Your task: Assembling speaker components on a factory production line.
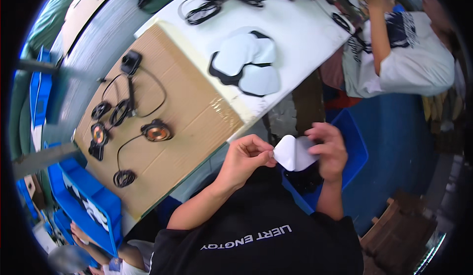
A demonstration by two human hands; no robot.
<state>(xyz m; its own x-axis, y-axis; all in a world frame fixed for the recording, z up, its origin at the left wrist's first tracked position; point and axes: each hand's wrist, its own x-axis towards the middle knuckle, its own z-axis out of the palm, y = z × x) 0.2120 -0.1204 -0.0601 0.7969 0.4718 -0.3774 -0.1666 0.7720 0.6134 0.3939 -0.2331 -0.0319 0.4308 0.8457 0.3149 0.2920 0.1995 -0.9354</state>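
Note:
In front of my body, my left hand [248,158] pinches the left corner of a white sheet with rounded corners [285,153]. A crease or edge runs down the sheet's middle, and its right part looks greyer and blurred. My right hand [329,149] is beside that right part, its fingers curved and smeared by motion; whether they grip it I cannot make out. Beyond my hands, on the white tabletop [300,48], lies a loose pile of pale rounded pads [241,61] with black undersides.
A blue bin [357,149] with dark contents stands below my right hand. Cardboard [182,127] to the left bears cabled parts with copper-coloured coils [156,131]. Black cables [204,11] lie at the back. A person in a white shirt [414,63] sits at right; blue trays [91,201] stand lower left.

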